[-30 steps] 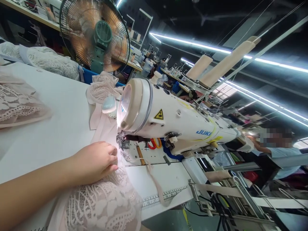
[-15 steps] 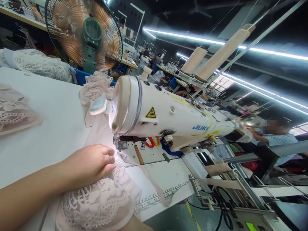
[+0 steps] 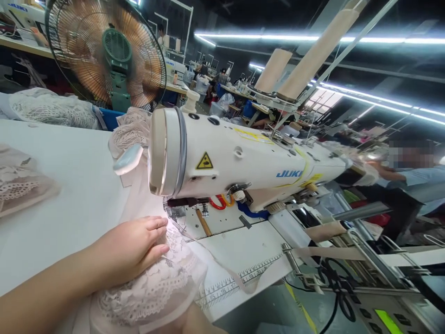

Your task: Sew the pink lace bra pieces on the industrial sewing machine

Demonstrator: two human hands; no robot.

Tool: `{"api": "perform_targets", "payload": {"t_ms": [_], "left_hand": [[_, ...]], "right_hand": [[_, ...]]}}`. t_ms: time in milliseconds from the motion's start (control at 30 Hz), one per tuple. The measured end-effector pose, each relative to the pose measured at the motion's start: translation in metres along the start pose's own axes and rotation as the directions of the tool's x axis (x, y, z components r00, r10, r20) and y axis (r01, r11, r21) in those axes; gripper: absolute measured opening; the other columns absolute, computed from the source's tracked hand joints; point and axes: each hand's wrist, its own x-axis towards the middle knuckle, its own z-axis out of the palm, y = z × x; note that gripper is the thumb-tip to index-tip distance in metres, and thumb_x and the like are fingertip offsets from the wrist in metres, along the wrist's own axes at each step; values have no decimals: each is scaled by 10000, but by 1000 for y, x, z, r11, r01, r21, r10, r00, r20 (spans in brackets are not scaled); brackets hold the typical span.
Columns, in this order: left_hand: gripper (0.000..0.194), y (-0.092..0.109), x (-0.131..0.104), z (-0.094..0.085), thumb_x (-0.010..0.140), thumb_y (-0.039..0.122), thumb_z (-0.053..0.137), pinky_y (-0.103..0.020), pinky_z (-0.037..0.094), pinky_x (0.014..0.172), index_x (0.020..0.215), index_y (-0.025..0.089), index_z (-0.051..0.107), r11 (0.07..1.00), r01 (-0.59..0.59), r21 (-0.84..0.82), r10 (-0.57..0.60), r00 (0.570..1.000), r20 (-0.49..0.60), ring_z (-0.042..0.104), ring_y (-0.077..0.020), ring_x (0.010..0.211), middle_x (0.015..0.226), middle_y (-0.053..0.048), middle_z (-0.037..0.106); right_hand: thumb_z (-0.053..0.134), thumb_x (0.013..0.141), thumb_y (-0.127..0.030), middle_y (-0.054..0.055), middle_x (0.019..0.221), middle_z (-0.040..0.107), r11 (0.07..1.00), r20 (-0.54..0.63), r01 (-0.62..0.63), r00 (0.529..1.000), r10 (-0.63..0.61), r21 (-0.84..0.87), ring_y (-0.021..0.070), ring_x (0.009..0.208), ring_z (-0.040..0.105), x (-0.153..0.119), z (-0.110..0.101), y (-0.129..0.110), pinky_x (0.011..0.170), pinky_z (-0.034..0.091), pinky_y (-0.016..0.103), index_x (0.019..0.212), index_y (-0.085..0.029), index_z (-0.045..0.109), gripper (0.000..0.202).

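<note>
My left hand (image 3: 134,250) lies flat, palm down, on a pale pink lace fabric (image 3: 149,292), its fingertips close to the needle area of a white sewing machine (image 3: 222,157). Its fingers are stretched out, with the thumb a little apart. At the bottom edge, under the lace, a bit of my right hand or wrist (image 3: 198,322) shows; its fingers are hidden by the fabric. From the needle area a narrow pale strip (image 3: 225,269) curves right over the table and its printed ruler (image 3: 222,292).
A large fan (image 3: 111,51) stands behind the table (image 3: 76,176). More lace lies left (image 3: 21,181) and back left (image 3: 55,109). Red-handled scissors (image 3: 218,202) and a wooden-handled tool (image 3: 203,222) lie behind the needle. A person (image 3: 417,174) sits at right.
The view has shifted, so the machine head and fan appear further left. My left hand still rests on the lace, slightly lower in the picture. The loose strip's curve has shifted right.
</note>
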Motion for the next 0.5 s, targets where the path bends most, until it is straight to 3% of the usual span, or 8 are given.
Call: {"api": "perform_targets", "payload": {"t_ms": [167,367,500], "left_hand": [[444,6,1,-5,1001,422,351,-488,549,910,1131,188,705,994,-21,110,25,999,-29,603,-339,1168,1287,-145,641],[406,9,1,-5,997,367,371,-418,587,781,1144,183,703,971,-31,236,24,999,33,622,-322,1120,1298,-145,629],[429,0,1,2,997,375,396,-423,557,888,1202,141,692,941,-91,327,106,994,-28,614,-323,1151,1285,-152,652]], "right_hand": [[596,959,-364,94,1234,606,1000,-19,18,1000,-18,-14,223,1045,624,2,0,0,884,550,431,1223,-171,593,327],[623,939,-402,99,1184,646,1000,-31,18,999,-18,9,218,1026,650,15,-3,17,883,557,429,1203,-149,607,365],[796,742,-506,68,1032,692,999,-28,31,999,-31,33,219,1097,631,27,-3,32,937,503,313,1152,-143,647,567]]}}
